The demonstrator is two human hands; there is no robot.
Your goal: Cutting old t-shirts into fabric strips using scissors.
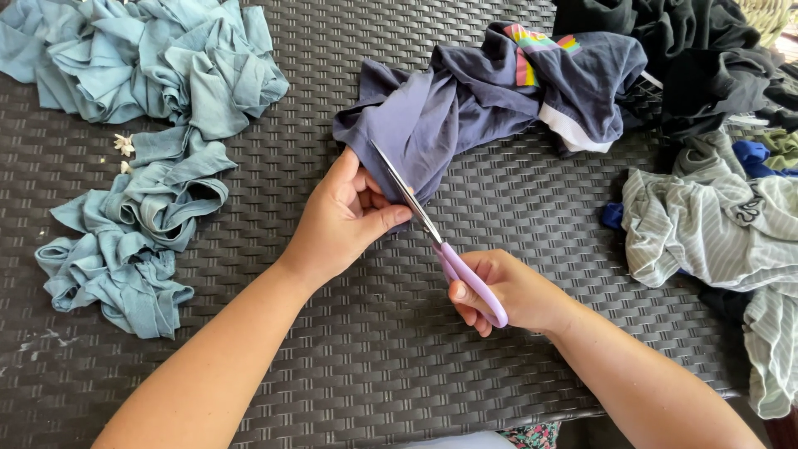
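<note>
Head view: left hand (345, 218) pinches the navy shirt (465, 108) hem taut so it meets the scissors (436, 237), whose purple handles the right hand (507, 291) grips with curled fingers.

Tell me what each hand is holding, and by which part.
The right hand holds the purple scissors by the handles. The left hand pinches the navy garment at its near edge.

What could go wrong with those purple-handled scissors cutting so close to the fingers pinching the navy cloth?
The thumb of the left hand lies right beside the blades of the purple-handled scissors, so a slip might nick it. The navy blue cotton garment is bunched, so the cut could wander or catch extra layers. The right hand works low over the dark woven wicker table, where the tips might snag.
</note>
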